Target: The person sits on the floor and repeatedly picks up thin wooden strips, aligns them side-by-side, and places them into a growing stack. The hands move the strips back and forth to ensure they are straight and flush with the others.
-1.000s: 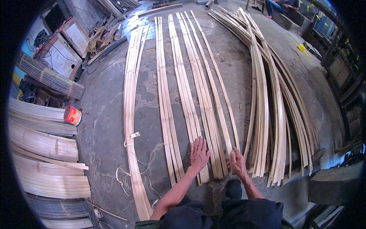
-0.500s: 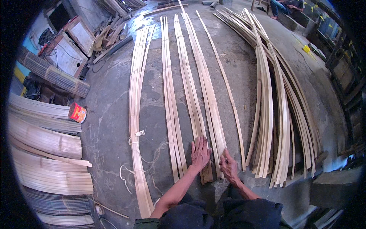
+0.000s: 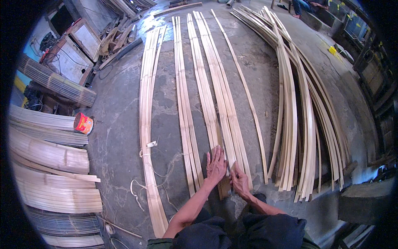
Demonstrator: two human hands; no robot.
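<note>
Long pale bamboo strips lie in rows on the floor, running away from me. My left hand [image 3: 216, 166] rests palm down, fingers stretched, on the near end of one row of bamboo strips [image 3: 202, 79]. Just right of it, my right hand [image 3: 240, 180] pinches the near end of a bamboo strip in the adjoining row [image 3: 224, 91]. Its fingertips are partly hidden. Farther left lie a narrow row [image 3: 185, 112] and a bundle [image 3: 146, 95] with a pale tie [image 3: 146, 151] around it. A single bamboo strip [image 3: 251, 108] lies apart on the right.
A large fanned pile of bamboo strips [image 3: 286, 108] is at right. Slatted panels [image 3: 54, 191] are stacked at left beside a red tub [image 3: 83, 123]. Loose string [image 3: 137, 195] trails across the concrete floor. A person [image 3: 302, 8] sits at the far right; wood scraps [image 3: 118, 39] lie far left.
My right hand has moved left, closer to my left hand. The row at my right hand is spread wider, and a strip that stuck out at its far end has come toward me.
</note>
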